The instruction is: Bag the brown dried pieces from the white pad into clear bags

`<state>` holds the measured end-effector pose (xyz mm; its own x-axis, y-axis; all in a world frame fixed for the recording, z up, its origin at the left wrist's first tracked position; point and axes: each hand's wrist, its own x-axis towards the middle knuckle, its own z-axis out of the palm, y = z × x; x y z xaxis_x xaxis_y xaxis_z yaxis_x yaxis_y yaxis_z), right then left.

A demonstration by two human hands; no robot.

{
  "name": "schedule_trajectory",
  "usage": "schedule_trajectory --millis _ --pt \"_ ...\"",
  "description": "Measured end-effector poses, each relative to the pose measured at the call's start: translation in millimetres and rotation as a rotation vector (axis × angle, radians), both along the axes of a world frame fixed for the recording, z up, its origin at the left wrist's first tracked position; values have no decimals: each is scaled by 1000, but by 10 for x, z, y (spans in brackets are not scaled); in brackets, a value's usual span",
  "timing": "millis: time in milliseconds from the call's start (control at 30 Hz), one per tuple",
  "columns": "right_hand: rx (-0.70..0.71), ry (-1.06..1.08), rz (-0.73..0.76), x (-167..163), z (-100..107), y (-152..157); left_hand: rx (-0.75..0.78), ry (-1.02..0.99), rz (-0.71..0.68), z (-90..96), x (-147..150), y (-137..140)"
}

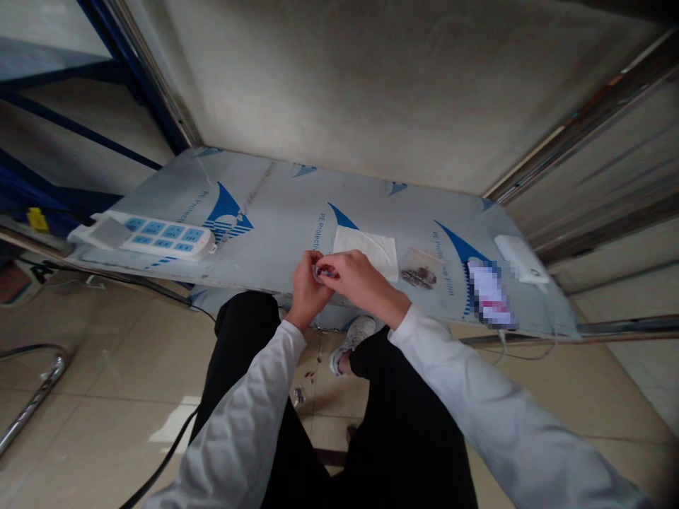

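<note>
My left hand (308, 288) and my right hand (354, 274) meet above the near edge of the film-covered table (276, 247). Both have their fingers pinched together around something small; a dark speck and a pale bit show between the fingertips, too little to name. Just behind my right hand lies a white paper napkin (371, 249), partly covered by it. To the right of the napkin is a clear plastic bag (421, 272) with small dark brown pieces inside.
A white power strip (170, 237) with blue sockets lies at the table's left end. On the right are a phone with a blurred screen (489, 291) and a white power bank (520, 259) with cables. Small scraps (300, 394) lie on the tiled floor.
</note>
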<state>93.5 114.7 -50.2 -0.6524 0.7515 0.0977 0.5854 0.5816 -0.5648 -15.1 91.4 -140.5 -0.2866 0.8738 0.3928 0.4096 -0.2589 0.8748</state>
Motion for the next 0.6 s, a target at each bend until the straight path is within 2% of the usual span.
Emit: schedule_trajectory --millis 67,133,233,300,333,433,600 --pt "-20 23 40 45 -17 42 3 10 3 -7 1 10" --pt "-73 149 -10 129 -119 158 19 7 22 -9 -6 24" --pt "-52 228 -326 309 -373 426 24 9 64 -16 -21 45" --pt "18 113 -525 422 -546 591 12 14 72 -25 -26 54" --pt "47 40 -576 464 -618 650 7 17 68 -31 -26 56" --pt "99 -120 -606 513 -762 720 -2 20 65 -46 -23 59" --pt "120 -259 -630 456 -859 679 -15 5 57 -62 -18 63"
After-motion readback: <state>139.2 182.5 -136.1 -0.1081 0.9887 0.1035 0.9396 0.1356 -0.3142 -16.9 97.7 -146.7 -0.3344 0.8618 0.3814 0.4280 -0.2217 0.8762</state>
